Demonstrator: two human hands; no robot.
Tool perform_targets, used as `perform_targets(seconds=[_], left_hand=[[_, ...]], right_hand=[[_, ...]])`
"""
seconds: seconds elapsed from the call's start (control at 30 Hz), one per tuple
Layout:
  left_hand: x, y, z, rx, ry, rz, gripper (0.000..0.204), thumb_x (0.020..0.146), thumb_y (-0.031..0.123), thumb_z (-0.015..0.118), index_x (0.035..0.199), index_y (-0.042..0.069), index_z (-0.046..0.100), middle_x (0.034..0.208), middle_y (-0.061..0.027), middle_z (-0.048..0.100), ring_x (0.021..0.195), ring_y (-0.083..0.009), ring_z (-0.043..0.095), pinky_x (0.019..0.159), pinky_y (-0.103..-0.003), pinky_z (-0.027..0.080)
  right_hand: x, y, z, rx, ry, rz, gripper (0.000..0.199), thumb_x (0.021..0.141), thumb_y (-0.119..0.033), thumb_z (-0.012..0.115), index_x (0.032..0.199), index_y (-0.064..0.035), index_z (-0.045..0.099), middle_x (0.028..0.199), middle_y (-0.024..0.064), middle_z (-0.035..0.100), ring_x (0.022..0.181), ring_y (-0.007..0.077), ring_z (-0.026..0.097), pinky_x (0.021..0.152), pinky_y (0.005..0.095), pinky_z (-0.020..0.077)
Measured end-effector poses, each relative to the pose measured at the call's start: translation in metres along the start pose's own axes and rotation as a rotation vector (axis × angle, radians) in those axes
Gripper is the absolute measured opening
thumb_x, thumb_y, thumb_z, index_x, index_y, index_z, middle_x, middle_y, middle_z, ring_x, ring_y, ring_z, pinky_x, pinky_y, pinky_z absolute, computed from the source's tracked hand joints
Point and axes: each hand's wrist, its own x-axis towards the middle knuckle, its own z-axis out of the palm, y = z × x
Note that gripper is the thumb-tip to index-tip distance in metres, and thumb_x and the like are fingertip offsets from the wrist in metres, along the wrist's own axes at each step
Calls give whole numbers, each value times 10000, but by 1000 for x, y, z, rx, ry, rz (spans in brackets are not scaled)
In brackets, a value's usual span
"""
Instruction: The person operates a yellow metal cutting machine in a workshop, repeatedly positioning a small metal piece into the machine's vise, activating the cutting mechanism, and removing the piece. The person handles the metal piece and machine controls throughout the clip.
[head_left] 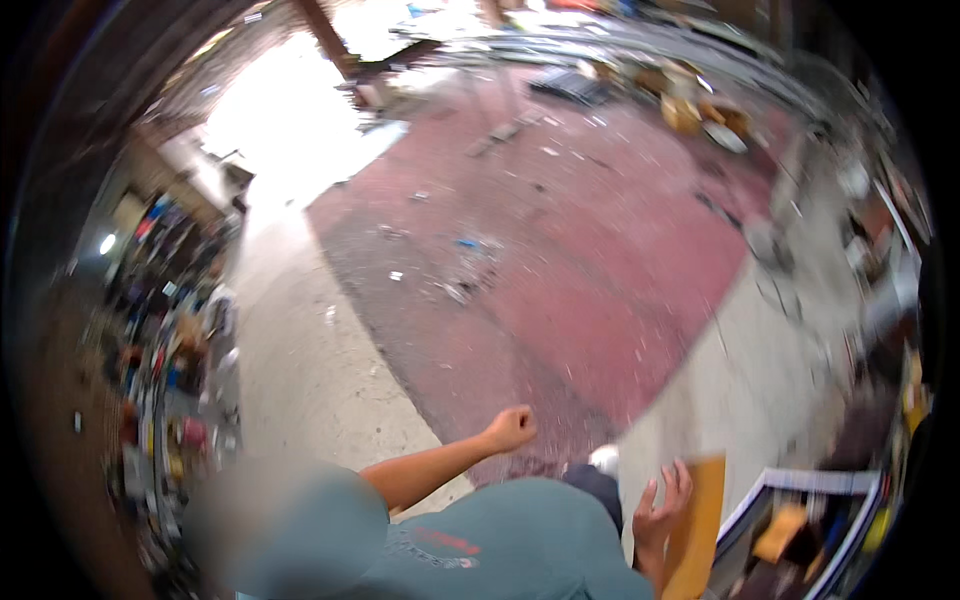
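Observation:
My left hand (512, 428) is curled into a loose fist in front of my body, over the red floor. Nothing shows in it. My right hand (662, 508) is lower and to the right, its fingers raised and apart. Directly beside and behind it stands a flat yellow-brown panel (706, 520), which the hand overlaps in the picture. Whether they touch I cannot tell. A white shoe (604, 459) of mine shows just ahead of my grey-green shirt (520, 530).
Red-painted floor (570, 240) spreads ahead, with scattered debris (465, 280) on it. Cluttered shelves (170, 370) line the left. A white-edged frame (810, 482) holding objects stands at lower right. Cardboard boxes (682, 112) and a dark flat stack (570, 86) lie at the far side.

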Motion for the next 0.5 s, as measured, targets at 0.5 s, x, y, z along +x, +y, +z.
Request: perform_targets(seconds=[0.5], left_hand=[[98, -86, -95, 519, -350, -487, 375, 848, 387, 653, 1098, 120, 735, 1054, -146, 726, 1017, -320, 677, 891, -427, 529]], right_hand=[[281, 145, 51, 152, -134, 289, 299, 872, -89, 643, 1147, 29, 626, 1257, 189, 570, 1179, 355, 542, 1016, 412, 428]])
